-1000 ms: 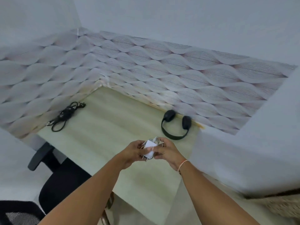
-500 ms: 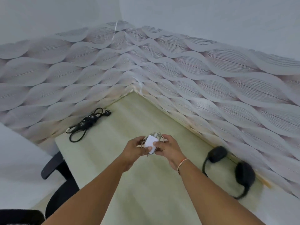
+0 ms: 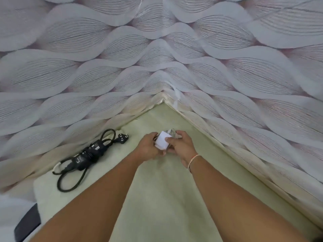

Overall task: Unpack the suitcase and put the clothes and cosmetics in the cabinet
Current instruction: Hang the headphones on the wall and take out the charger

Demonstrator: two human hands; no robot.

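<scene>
Headphones gone from view | both hands (image 3: 150, 147) (image 3: 181, 147) hold white packet (image 3: 162, 142)

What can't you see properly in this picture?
- The small white thing, head view: both hands, left and right, cover much of it, so what it is stays unclear.
- The black power cable's label: too small and blurred to read.
- The dark chair part: cut off by the bottom-left edge.
</scene>
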